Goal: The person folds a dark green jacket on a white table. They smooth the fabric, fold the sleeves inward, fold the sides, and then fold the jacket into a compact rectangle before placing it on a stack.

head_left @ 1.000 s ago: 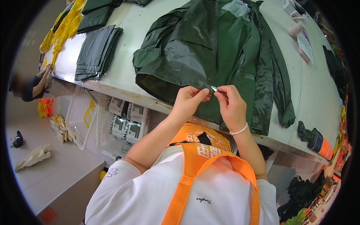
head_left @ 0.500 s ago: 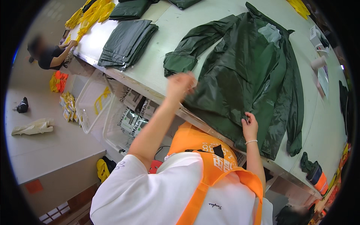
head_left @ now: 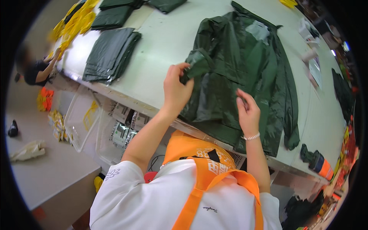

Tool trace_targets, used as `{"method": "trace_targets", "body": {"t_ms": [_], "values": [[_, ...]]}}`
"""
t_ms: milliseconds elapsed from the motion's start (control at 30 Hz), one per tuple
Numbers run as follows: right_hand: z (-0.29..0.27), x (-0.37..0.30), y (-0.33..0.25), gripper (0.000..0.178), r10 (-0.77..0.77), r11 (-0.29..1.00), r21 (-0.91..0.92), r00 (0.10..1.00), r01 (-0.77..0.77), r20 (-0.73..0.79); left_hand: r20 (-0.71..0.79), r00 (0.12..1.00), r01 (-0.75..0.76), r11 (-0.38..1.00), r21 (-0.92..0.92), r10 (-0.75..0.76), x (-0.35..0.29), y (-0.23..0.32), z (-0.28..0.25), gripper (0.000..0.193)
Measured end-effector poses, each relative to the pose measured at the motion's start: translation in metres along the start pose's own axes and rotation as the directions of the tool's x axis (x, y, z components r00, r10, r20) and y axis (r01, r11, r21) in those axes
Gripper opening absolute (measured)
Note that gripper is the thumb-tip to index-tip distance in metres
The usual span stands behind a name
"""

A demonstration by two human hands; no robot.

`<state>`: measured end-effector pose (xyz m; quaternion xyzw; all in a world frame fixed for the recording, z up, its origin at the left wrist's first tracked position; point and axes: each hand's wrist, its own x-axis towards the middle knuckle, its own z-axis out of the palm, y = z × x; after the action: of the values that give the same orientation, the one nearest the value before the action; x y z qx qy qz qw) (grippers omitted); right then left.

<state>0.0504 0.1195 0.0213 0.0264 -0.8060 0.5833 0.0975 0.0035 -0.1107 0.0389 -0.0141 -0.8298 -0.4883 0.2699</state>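
Observation:
A dark green rain jacket [head_left: 264, 82] lies spread on the table, collar at the far side and hem near me. My left hand [head_left: 177, 90] is closed on the cuff end of its left-side sleeve [head_left: 202, 63], which is bent in over the body of the jacket. Above the jacket's lower front hovers my right hand [head_left: 248, 114], a bracelet on its wrist. Its thumb and forefinger are slightly apart, with nothing visible between them. A pale grey patch [head_left: 258, 32] shows inside the collar area.
Folded dark green garments [head_left: 109, 53] are stacked on the table [head_left: 161, 38] to the left, with yellow garments [head_left: 78, 25] beyond. A co-worker [head_left: 36, 71] stands there. White plastic baskets [head_left: 101, 140] sit below the table edge. A rolled green and orange garment [head_left: 320, 165] lies at right.
My left hand has taken hold of the sleeve cuff, and the sleeve has swung inward from lying stretched out to the left. My right hand has let go of the front edge and risen slightly.

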Motion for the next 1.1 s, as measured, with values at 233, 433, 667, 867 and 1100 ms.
{"method": "trace_targets", "body": {"t_ms": [233, 433, 667, 867, 1100], "values": [[-0.008, 0.028, -0.014, 0.014, 0.244, 0.832, 0.458, 0.947, -0.314, 0.207, 0.412, 0.901, -0.054, 0.976, -0.21, 0.139, -0.049, 0.053, 0.011, 0.037], [-0.026, 0.014, -0.01, 0.008, 0.298, 0.715, 0.515, 0.872, -0.473, 0.388, 0.585, 0.778, 0.002, 0.93, -0.367, 0.23, -0.003, 0.031, 0.038, 0.025], [-0.038, 0.014, -0.025, 0.012, 0.124, 0.973, 0.19, 0.991, -0.132, 0.054, 0.851, 0.526, 0.573, 0.746, -0.34, -0.016, 0.003, 0.032, 0.059, 0.02], [-0.041, 0.01, -0.045, 0.016, -0.146, 0.987, -0.062, 0.989, 0.147, 0.013, 0.839, 0.544, 0.516, 0.789, -0.334, 0.0, 0.001, 0.037, 0.068, 0.018], [-0.035, 0.017, -0.037, 0.01, -0.168, 0.981, -0.088, 0.985, 0.171, 0.049, 0.858, 0.507, 0.499, 0.841, -0.21, -0.086, 0.005, 0.059, 0.062, 0.02]]}}
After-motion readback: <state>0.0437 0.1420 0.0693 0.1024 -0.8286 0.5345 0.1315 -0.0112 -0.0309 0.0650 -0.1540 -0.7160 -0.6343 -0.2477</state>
